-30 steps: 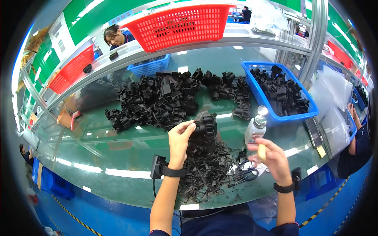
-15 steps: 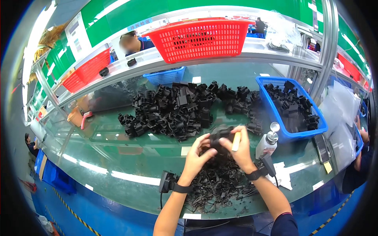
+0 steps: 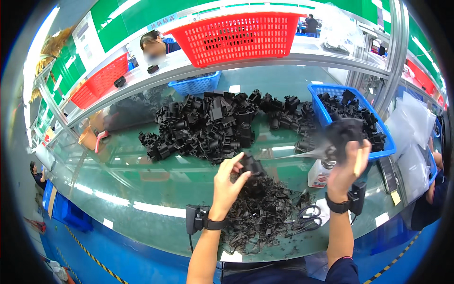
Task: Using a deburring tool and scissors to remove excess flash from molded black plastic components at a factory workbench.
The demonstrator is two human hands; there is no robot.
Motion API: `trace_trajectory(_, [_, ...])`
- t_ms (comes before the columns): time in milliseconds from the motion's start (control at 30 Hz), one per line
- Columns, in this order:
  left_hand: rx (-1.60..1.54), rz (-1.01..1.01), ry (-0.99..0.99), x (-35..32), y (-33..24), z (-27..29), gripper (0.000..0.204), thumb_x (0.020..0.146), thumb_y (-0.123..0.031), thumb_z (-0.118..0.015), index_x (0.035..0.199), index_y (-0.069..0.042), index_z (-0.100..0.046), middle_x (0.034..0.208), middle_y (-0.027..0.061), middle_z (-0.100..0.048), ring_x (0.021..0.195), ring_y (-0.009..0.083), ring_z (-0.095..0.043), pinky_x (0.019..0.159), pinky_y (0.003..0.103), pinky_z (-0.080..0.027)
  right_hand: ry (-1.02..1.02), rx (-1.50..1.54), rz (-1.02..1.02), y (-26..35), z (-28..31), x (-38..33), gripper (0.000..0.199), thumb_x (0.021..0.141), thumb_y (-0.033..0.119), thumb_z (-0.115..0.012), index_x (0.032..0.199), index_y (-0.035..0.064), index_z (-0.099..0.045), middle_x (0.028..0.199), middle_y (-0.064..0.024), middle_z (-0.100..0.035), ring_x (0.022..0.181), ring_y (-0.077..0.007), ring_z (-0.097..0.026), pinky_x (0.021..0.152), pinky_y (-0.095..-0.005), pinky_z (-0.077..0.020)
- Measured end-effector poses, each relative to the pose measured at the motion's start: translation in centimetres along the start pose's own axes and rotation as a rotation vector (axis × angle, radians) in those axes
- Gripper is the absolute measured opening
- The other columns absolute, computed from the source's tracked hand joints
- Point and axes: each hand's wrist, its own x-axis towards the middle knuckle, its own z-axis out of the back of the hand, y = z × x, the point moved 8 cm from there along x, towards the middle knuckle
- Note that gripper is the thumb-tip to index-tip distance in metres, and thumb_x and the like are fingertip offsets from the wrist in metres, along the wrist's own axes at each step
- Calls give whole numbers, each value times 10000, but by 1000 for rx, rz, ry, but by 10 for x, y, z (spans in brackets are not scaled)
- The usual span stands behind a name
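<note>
My left hand [image 3: 228, 182] pinches a black moulded plastic part [image 3: 252, 165] between thumb and fingers, above a heap of thin black plastic scraps [image 3: 262, 213]. My right hand [image 3: 347, 170] is raised near the front edge of the blue basket [image 3: 321, 111]. At its fingertips is another black plastic part [image 3: 344, 135], smeared by motion. The same hand grips a slim pale yellow stick-like tool [image 3: 358, 162], whose end I cannot make out. Beneath that hand stands a white bottle [image 3: 319, 174], partly covered. Black-handled scissors [image 3: 306, 220] lie beside the scraps.
A big pile of black plastic parts [image 3: 203, 125] covers the table's middle. Similar parts fill the blue basket. A red basket [image 3: 236, 40] sits on the shelf above, with a metal post [image 3: 395, 61] at right. Clear plastic bags [image 3: 409, 137] hang beyond the blue basket.
My hands have parted. The right moved right and up toward the blue basket with a black plastic part and the pale tool; the left keeps a black part. The scissors have come into sight.
</note>
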Motion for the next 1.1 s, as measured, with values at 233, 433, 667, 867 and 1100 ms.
trace_trajectory(233, [269,51,-294,-3,24,59,271,707,-11,-645,974,-57,-636,824,71,-532,723,183,-503,666,287,-431,-198,40,51,44,21,22,376,863,279,-551,1114,11,-469,939,-80,-571,807,-165,-591,783,-270,-464])
trace_trajectory(433, [440,16,-152,-10,9,22,251,755,-124,-634,1001,-78,-625,987,67,-570,976,243,-495,868,333,-358,490,-402,-126,-23,-52,-46,307,747,169,-694,889,55,-446,872,-33,-434,833,-132,-416,775,-270,-350])
trace_trajectory(667, [-495,159,55,-27,-18,-33,651,815,-408,-605,1246,28,-387,1154,115,-514,1083,183,-459,942,322,-341,646,-262,-367,-68,-63,-97,305,774,167,-691,886,19,-449,755,-33,-442,672,-114,-429,627,-229,-389])
trace_trajectory(867, [-1037,545,53,-35,-5,-44,464,809,-214,-625,1158,0,-406,1042,131,-556,842,208,-612,660,349,-558,581,-112,-481,-65,-62,-92,408,942,402,-366,971,7,-466,886,-101,-591,766,-142,-580,706,-257,-456])
trace_trajectory(1100, [-942,453,23,-35,2,-34,479,778,-77,-625,1168,-28,-351,1088,140,-509,978,243,-564,775,407,-526,703,-169,-280,-51,-62,-81,705,919,554,-161,939,-19,-570,861,-104,-589,703,-156,-578,665,-256,-461])
